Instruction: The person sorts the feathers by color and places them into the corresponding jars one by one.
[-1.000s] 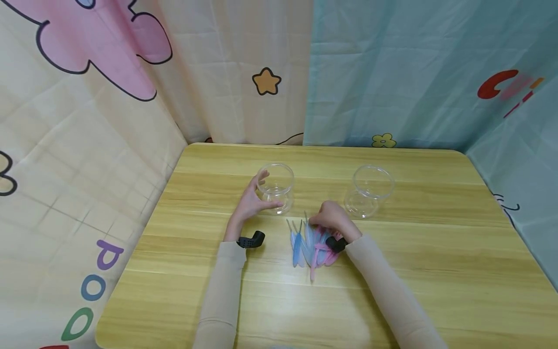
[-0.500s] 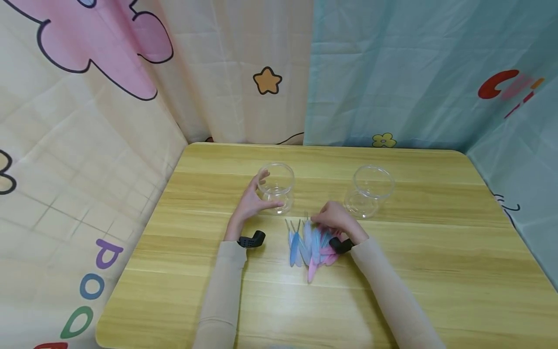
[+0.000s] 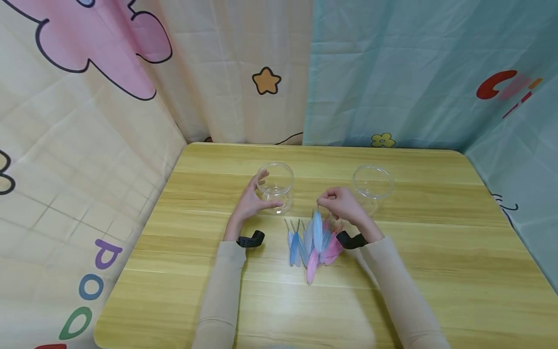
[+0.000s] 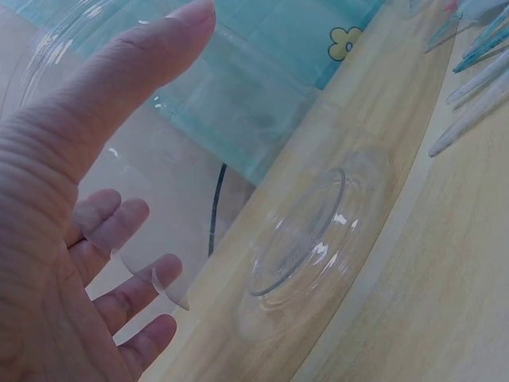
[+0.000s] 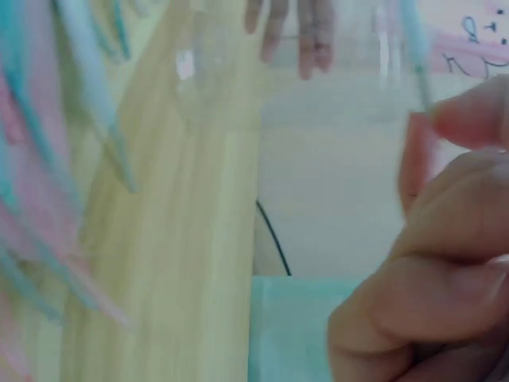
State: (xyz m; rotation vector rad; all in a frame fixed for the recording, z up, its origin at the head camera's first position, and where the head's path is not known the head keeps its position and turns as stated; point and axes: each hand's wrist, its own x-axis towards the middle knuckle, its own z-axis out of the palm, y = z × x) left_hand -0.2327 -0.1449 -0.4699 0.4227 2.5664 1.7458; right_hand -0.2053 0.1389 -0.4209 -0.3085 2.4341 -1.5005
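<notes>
Near the far middle of the table, a clear cup (image 3: pixel 277 186) stands upright. My left hand (image 3: pixel 253 199) holds its side, thumb in front and fingers curved round the far left; the left wrist view shows the cup's round base (image 4: pixel 306 239). My right hand (image 3: pixel 344 203) pinches a light blue feather (image 3: pixel 318 230) by the quill, and it hangs tip down over a heap of blue, pink and pale feathers (image 3: pixel 311 271). In the right wrist view, thumb and fingertip meet on the feather's quill (image 5: pixel 424 83).
A second clear cup (image 3: pixel 373 182) stands farther right, just behind my right hand. The wooden table (image 3: pixel 436 242) has its far edge against printed curtains (image 3: pixel 383 72). Each wrist wears a black camera mount (image 3: pixel 251 239).
My right hand has risen off the heap and shifted slightly right and away, lifting a light blue feather by its quill. The left hand and both cups stay put.
</notes>
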